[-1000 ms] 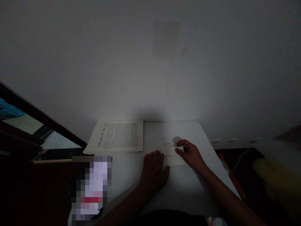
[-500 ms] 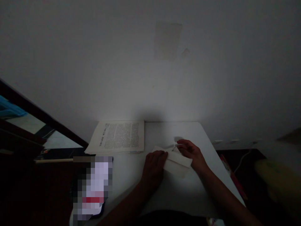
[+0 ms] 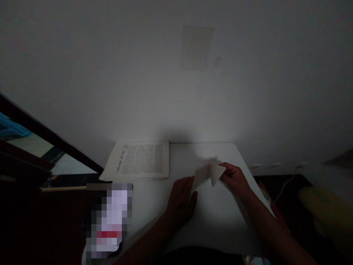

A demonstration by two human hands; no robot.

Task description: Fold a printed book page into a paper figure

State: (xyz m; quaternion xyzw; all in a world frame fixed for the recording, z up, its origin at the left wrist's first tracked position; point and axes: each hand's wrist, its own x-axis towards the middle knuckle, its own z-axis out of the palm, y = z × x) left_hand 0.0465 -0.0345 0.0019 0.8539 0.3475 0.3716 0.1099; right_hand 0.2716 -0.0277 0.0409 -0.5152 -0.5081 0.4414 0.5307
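Observation:
A folded piece of white paper (image 3: 207,172) is raised off the white table (image 3: 215,221), blurred by motion. My right hand (image 3: 235,179) pinches its right end, fingers closed on it. My left hand (image 3: 180,200) rests on the table just left of the paper, fingers together and touching its lower left edge. Both forearms come in from the bottom of the view. The room is dim.
A printed page or open booklet (image 3: 140,161) lies at the table's back left, against the wall. A pixelated phone-like object (image 3: 110,221) sits at the front left. Dark furniture stands at the left; a cable (image 3: 284,184) and a yellowish object (image 3: 322,209) lie at the right.
The paper lay flat under both hands; now my right hand has lifted and swung it up off the table. My left hand has stayed almost in place.

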